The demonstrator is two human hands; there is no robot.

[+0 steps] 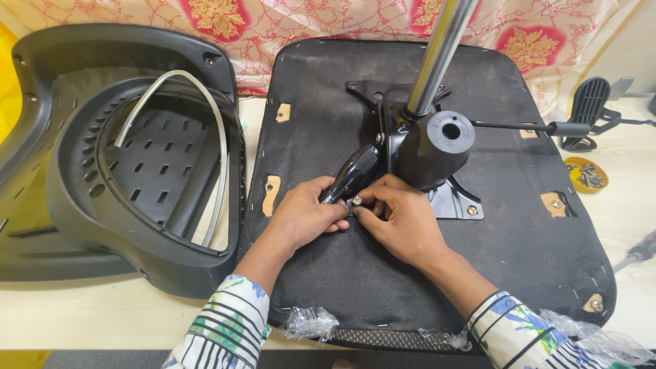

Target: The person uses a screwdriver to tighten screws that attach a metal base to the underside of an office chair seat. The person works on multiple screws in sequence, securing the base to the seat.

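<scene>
While the left hand grips the black lever, the right hand pinches a small screw near the seat's middle; it may slip and drop.

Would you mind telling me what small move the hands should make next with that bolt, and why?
Probably seat the bolt in the plate and start turning: the right hand pinches it at the plate's edge, while the left hand steadies the black handle beside it.
</scene>
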